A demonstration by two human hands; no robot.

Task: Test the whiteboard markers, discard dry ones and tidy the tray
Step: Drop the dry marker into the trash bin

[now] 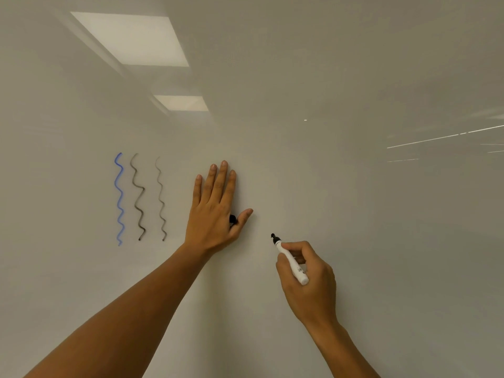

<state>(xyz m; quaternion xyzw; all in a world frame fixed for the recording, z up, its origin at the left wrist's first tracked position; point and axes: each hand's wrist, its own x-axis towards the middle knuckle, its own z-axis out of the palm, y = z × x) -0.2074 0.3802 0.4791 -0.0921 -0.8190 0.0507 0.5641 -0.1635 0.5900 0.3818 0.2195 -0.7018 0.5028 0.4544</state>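
Note:
A whiteboard (354, 186) fills the view. On its left are three wavy test lines: a blue one (119, 199), a dark black one (138, 196) and a fainter grey one (161, 199). My left hand (214, 208) lies flat against the board with straight fingers, and a black marker cap (232, 219) is tucked between thumb and palm. My right hand (305, 274) grips an uncapped white marker (290, 261) with a black tip (273, 237) that points up-left at or just off the board, to the right of my left hand.
Ceiling light panels reflect in the glossy board at the upper left (131, 36). Thin bright streaks show at the far right (441, 137). The marker tray is out of view.

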